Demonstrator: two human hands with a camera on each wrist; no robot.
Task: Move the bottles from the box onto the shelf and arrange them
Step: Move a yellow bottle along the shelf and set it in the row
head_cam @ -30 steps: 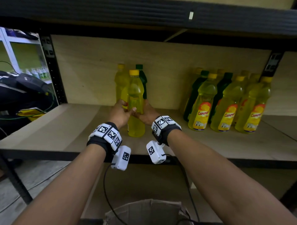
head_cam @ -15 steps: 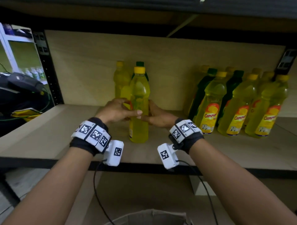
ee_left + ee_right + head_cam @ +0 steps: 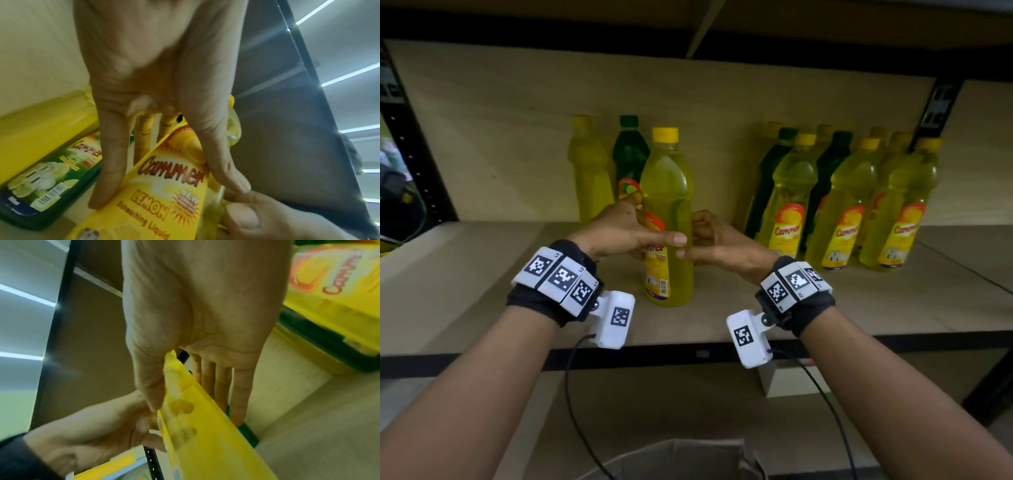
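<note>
A yellow lemon-liquid bottle [image 3: 669,205] with a yellow cap stands upright on the wooden shelf [image 3: 482,274], in front of a yellow bottle [image 3: 589,168] and a green bottle [image 3: 629,150]. My left hand [image 3: 650,226] grips its left side, thumb across the front of the label [image 3: 170,194] and fingers behind. My right hand [image 3: 693,236] grips its right side, thumb in front and fingers [image 3: 238,394] behind the yellow bottle [image 3: 205,434]. The label faces front-left. The two thumbs nearly meet at the front.
Several yellow and green bottles [image 3: 842,205] stand in rows at the right of the shelf. An upper shelf hangs close overhead. A black upright [image 3: 938,109] stands at the back right. The cardboard box's rim [image 3: 678,455] shows below the shelf edge.
The bottle has turned between my hands, so its label now shows at the front left. My view has moved closer and to the right.
</note>
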